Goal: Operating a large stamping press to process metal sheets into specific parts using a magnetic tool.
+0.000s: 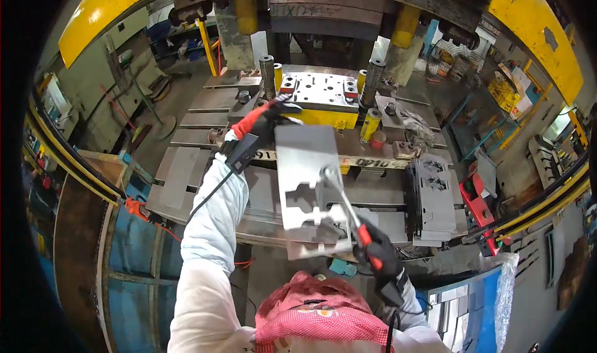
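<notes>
A flat grey metal sheet (306,157) with cut-outs near its lower end hangs before the press, slightly blurred. My right hand (380,253), in a black glove, is closed round the red grip of a hand tool (343,197). The tool's metal shaft ends in a round head lying against the sheet's face. My left hand (268,121), gloved in black with red at the wrist, is beside the sheet's upper left corner. Its fingers stretch toward the die's front left; whether they touch the sheet is unclear. Behind sits the die block (317,90), silver on top and yellow in front.
Ribbed guide posts (371,82) flank the die, with a yellow cylinder (370,124) at its front right. Cut metal sheets (435,204) are stacked on the right of the press bed. Grey plates (186,166) lie on the left. A red bin (477,210) stands further right.
</notes>
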`<action>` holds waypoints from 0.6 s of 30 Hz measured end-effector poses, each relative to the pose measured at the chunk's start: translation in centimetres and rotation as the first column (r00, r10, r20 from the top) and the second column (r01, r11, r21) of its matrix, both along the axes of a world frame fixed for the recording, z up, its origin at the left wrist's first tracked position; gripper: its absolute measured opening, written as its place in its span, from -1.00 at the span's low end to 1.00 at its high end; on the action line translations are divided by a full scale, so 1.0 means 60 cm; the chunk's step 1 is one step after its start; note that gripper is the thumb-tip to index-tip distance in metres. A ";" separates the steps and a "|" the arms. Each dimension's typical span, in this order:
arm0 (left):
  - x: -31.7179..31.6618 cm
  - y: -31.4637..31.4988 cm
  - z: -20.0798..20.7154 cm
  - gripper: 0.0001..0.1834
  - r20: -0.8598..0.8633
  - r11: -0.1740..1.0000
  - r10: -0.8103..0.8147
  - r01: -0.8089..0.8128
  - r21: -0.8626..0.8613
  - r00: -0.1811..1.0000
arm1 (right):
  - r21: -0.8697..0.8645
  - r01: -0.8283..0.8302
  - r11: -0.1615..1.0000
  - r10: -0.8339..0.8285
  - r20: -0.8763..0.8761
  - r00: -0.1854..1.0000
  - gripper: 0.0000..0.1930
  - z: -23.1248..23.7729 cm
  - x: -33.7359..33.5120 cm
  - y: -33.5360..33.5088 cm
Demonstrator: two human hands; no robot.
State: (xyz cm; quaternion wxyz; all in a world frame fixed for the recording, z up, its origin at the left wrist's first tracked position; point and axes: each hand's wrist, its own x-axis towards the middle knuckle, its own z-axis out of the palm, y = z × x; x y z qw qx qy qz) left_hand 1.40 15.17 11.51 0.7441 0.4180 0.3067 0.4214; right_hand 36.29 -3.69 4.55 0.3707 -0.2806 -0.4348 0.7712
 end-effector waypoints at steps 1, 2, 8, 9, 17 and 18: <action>-0.055 0.017 -0.040 -0.51 0.054 0.987 0.122 -0.127 0.099 0.991 | 0.039 0.043 0.998 -0.044 0.026 0.999 -0.30 0.008 -0.016 0.017; -0.091 0.023 -0.082 -0.50 0.226 0.987 0.067 -0.098 0.129 0.972 | 0.073 0.091 0.993 -0.095 0.050 0.994 -0.33 0.019 -0.035 0.045; 0.046 -0.082 -0.110 -0.50 0.243 0.920 0.389 -0.385 -0.064 0.889 | 0.094 0.178 0.980 -0.174 -0.042 0.984 -0.49 0.051 -0.074 0.253; 0.086 -0.098 -0.106 -0.48 0.172 0.855 0.518 -0.516 -0.063 0.838 | 0.078 0.187 0.979 -0.183 -0.063 0.981 -0.51 0.052 -0.079 0.277; 0.172 -0.068 -0.121 -0.42 0.308 0.928 0.368 -0.364 -0.073 0.877 | -0.074 0.095 0.993 -0.100 -0.060 0.993 -0.61 0.041 -0.098 0.326; 0.172 -0.059 -0.122 -0.42 0.326 0.915 0.392 -0.401 -0.042 0.860 | -0.077 0.086 0.993 -0.091 -0.060 0.994 -0.61 0.046 -0.101 0.325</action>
